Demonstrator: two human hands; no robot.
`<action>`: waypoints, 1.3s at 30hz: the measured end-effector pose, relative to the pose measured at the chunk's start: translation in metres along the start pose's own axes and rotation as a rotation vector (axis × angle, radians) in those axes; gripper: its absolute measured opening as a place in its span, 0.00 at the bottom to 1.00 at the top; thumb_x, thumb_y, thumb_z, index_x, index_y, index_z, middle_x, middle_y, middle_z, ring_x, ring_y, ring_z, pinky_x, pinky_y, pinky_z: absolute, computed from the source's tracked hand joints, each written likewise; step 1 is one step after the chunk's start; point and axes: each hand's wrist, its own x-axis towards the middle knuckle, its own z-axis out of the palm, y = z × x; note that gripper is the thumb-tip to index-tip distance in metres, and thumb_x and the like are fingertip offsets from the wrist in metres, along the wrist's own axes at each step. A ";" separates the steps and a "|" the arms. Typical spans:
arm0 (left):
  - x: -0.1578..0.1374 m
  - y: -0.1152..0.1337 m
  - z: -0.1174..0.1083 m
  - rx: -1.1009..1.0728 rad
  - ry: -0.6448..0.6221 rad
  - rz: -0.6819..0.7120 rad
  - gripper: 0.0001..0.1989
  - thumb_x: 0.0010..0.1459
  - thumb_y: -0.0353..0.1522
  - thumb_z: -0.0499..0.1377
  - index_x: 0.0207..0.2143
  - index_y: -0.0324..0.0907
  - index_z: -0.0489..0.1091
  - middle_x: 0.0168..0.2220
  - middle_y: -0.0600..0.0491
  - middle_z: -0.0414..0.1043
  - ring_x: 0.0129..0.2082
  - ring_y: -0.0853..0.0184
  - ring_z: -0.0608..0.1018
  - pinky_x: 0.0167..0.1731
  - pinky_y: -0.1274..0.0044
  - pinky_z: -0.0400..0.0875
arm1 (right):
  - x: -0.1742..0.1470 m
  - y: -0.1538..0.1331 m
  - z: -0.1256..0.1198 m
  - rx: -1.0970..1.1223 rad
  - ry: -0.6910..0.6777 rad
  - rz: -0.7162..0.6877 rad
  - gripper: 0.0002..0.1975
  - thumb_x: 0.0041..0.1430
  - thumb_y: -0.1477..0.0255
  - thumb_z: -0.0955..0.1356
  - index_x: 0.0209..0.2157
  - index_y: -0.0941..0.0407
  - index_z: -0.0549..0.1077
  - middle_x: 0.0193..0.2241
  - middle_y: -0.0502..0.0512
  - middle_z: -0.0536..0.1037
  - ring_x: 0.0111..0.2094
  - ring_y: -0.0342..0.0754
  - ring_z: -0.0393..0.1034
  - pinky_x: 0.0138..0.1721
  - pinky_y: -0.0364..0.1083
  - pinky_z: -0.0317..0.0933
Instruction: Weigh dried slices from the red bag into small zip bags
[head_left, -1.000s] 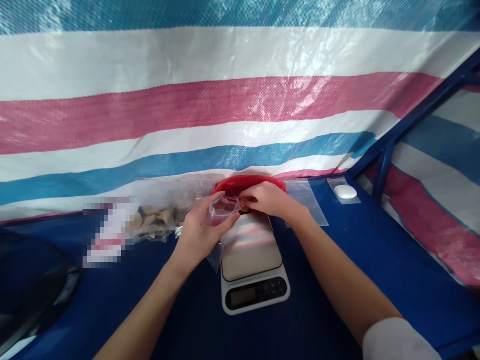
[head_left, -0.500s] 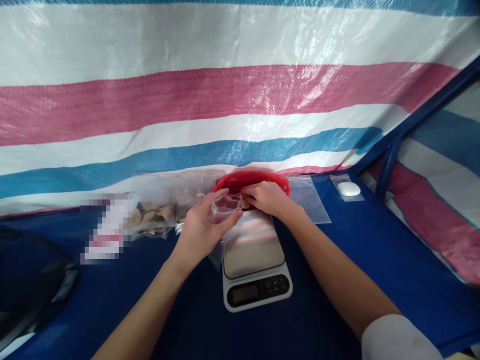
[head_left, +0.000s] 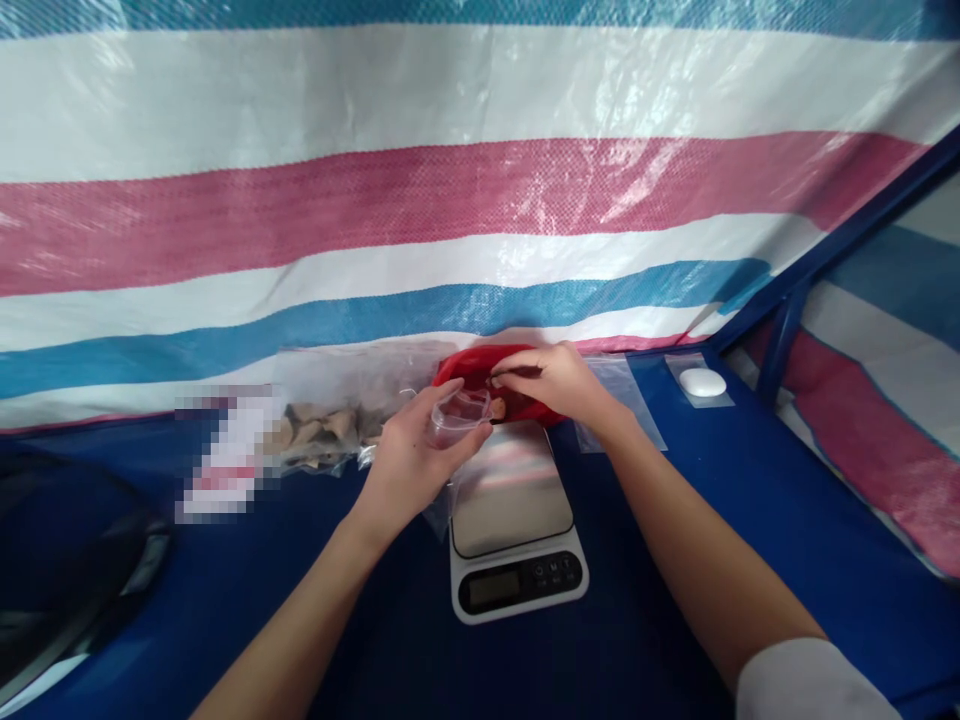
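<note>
My left hand (head_left: 409, 455) is closed around a small clear plastic cup (head_left: 456, 418), tilted with its mouth toward the right. A small tan piece (head_left: 498, 408) shows at the cup's rim. Over the opening of a red container (head_left: 469, 368), bag or basket I cannot tell, my right hand (head_left: 551, 380) has its fingertips pinched together; something small and dark seems to be at them, too small to name. Just below both hands lies a white kitchen scale (head_left: 517, 590) with a steel plate, its display dark.
A clear bag of brown dried pieces (head_left: 319, 430) lies left of my left hand. Flat plastic bags (head_left: 626, 400) and a white oval object (head_left: 703, 382) are at the right. A black rounded object (head_left: 90, 570) sits at far left. Striped sheeting (head_left: 450, 190) hangs behind the blue table (head_left: 630, 640).
My right hand has lifted slightly up and right from the cup's rim, fingers still pinched. The tan piece at the rim now shows clearly. My left hand keeps the cup.
</note>
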 end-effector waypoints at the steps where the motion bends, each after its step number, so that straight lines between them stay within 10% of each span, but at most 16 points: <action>1: 0.000 0.000 0.000 0.009 0.000 0.000 0.26 0.55 0.44 0.68 0.53 0.44 0.73 0.50 0.46 0.80 0.47 0.53 0.82 0.48 0.61 0.79 | -0.001 -0.006 -0.005 0.100 0.013 0.007 0.09 0.61 0.72 0.69 0.39 0.52 0.84 0.38 0.52 0.85 0.40 0.48 0.80 0.47 0.47 0.70; 6: -0.001 0.001 0.003 0.003 -0.030 0.003 0.27 0.55 0.44 0.68 0.54 0.44 0.73 0.52 0.45 0.79 0.50 0.52 0.81 0.51 0.60 0.77 | -0.009 -0.037 -0.015 0.387 -0.129 -0.007 0.10 0.61 0.64 0.71 0.39 0.53 0.83 0.32 0.51 0.84 0.33 0.48 0.79 0.39 0.47 0.73; 20: -0.003 0.002 0.005 -0.062 -0.062 0.015 0.32 0.51 0.41 0.70 0.57 0.42 0.71 0.55 0.42 0.76 0.55 0.50 0.78 0.57 0.57 0.72 | -0.007 -0.056 0.000 0.130 -0.251 -0.185 0.09 0.62 0.74 0.70 0.39 0.51 0.84 0.36 0.47 0.85 0.35 0.45 0.77 0.43 0.41 0.68; 34: 0.000 -0.006 -0.002 -0.019 -0.032 -0.009 0.28 0.56 0.41 0.67 0.57 0.40 0.72 0.48 0.45 0.80 0.43 0.54 0.83 0.45 0.63 0.79 | -0.007 -0.020 -0.022 0.043 -0.096 -0.086 0.09 0.61 0.73 0.71 0.42 0.52 0.83 0.39 0.50 0.85 0.38 0.48 0.79 0.43 0.45 0.69; 39: 0.002 -0.010 -0.007 -0.022 -0.022 0.003 0.26 0.56 0.41 0.68 0.55 0.43 0.73 0.44 0.48 0.82 0.43 0.54 0.83 0.46 0.62 0.80 | -0.001 -0.010 -0.002 -0.139 -0.265 -0.091 0.10 0.61 0.76 0.69 0.40 0.53 0.84 0.37 0.52 0.85 0.38 0.48 0.78 0.42 0.44 0.65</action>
